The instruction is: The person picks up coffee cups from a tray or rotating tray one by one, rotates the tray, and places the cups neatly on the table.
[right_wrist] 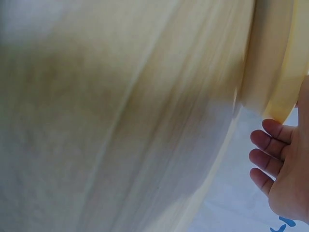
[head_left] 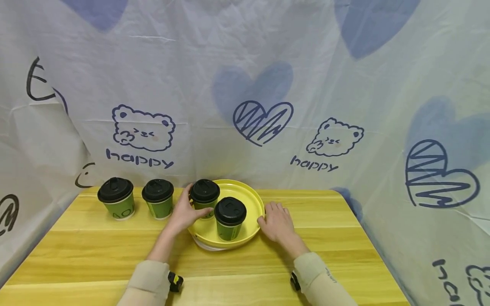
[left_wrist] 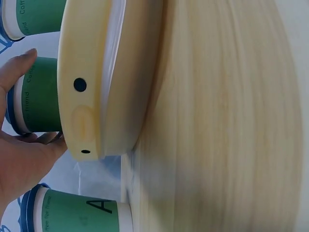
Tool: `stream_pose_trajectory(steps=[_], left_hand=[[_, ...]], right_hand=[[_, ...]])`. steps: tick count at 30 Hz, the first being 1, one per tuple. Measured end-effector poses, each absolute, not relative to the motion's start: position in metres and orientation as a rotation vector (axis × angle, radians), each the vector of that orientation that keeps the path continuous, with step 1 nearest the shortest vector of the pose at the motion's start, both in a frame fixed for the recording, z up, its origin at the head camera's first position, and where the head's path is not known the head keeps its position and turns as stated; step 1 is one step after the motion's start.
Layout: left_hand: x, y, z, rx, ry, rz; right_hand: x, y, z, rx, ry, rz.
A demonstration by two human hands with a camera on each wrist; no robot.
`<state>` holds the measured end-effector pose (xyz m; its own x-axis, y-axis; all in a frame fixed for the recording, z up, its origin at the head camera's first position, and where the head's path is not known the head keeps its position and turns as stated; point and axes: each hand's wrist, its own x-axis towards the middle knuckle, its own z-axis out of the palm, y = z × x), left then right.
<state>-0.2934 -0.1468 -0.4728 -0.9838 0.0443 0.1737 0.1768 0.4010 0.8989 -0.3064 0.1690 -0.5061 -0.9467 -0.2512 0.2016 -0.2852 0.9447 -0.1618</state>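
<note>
Printed sheeting [head_left: 203,97] — perhaps cloth — hangs behind a wood-grained table [head_left: 229,272].

Bare left hand [head_left: 186,216], right hand [head_left: 277,222]; cream sleeves [head_left: 147,284], small lettering [head_left: 331,275] on right; black wrist cameras [head_left: 175,285], left with yellow mark [head_left: 176,279].

Room type unclear, screened on three sides by heart-printed drapes [head_left: 206,146], wood-grain table [head_left: 233,272]

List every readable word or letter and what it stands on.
"happy": backdrop, twice whole, once cut off.
"AO": leftmost cup, head view.
"A": bottom cup, left wrist view.
"for friend": same cup.
"Friend": middle cup there.
"Coff", cut off: top cup there.
Other cup print, right sleeve lettering: too small or blurred.
</note>
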Motion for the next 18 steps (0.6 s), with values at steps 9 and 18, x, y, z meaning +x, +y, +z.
stream_pose_trajectory(steps=[9, 18], left_hand=[[-0.2959, -0.1422, -0.4784, -0.109, -2.512, -1.676], [-0.2996, -0.1407, -0.4829, -0.054, -2.496, -1.677]], right_hand=[[-0.3056, 0.1672, -0.5066, 0.393, -2.938, 0.296], [-0.3079, 0.1692, -0.5121, 0.398, -2.910, 0.305]])
